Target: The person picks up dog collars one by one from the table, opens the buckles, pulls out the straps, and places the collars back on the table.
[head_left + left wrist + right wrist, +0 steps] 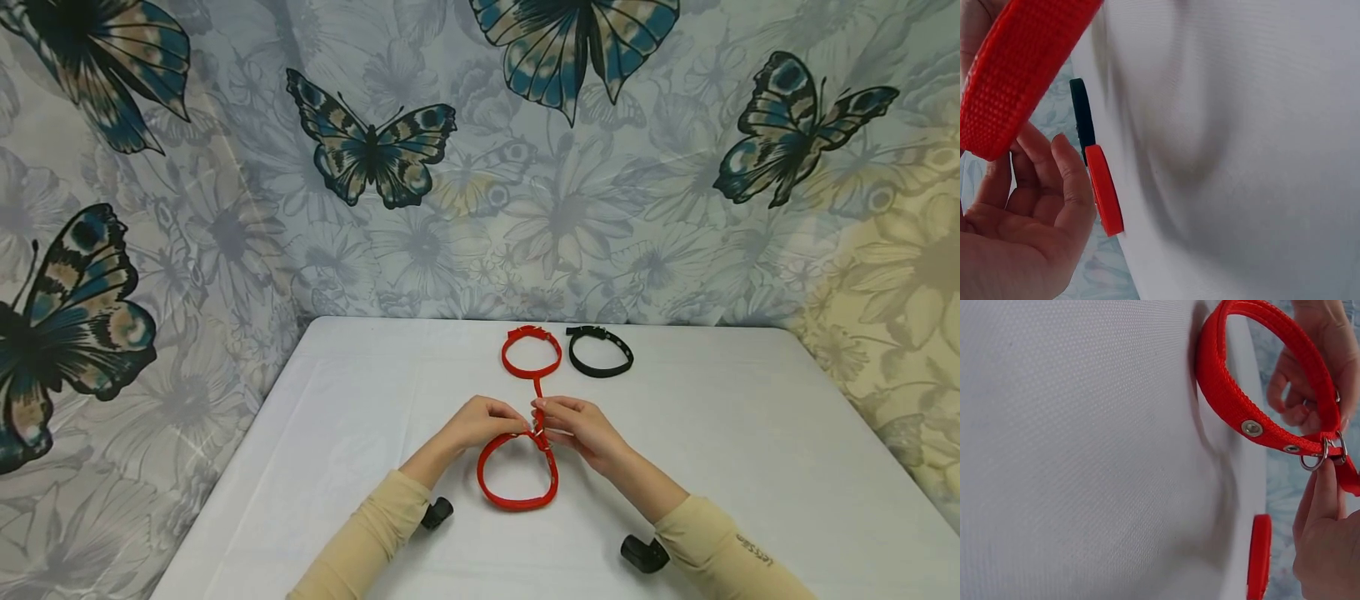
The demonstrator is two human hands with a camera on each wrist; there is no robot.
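A red collar, closed in a loop, is raised off the table between both hands. It has metal eyelets along the band and a metal ring near the buckle. My left hand grips the loop by the buckle from the left. From the right, my right hand pinches the collar at the buckle, beside its strap end, which points away toward the back. In the right wrist view, fingertips of the right hand touch the band by the metal ring. The buckle is partly hidden by fingers.
A second red collar lies looped at the back of the white table. Right of it lies a black collar, also looped. Patterned butterfly cloth hangs behind the table. Black wrist devices sit under the sleeves.
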